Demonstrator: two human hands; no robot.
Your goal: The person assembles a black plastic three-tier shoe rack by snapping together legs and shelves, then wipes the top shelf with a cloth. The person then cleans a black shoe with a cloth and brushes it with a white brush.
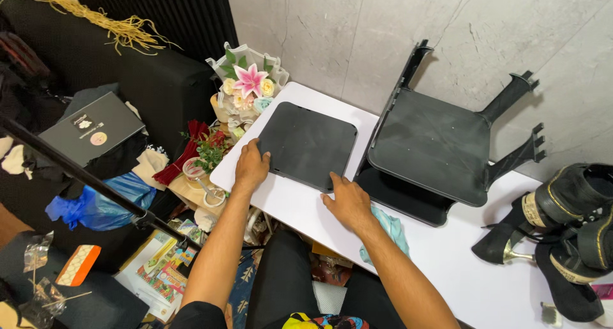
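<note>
A flat black square panel (310, 142) lies on the white table (440, 252). My left hand (250, 166) rests on the panel's near left corner, fingers spread. At the panel's near right corner, the fingertips of my right hand (348, 201) touch its edge while the palm presses a light blue cloth (391, 230) against the table. To the right stands a black stool (428, 144), tipped on its side with its legs pointing toward the wall.
Black boots and a black high-heeled shoe (568, 220) lie at the table's right end. A flower bouquet (246, 89) stands left of the table. Below it are a grey box (89, 134), a blue bag (96, 204), books and clutter. A marble wall is behind.
</note>
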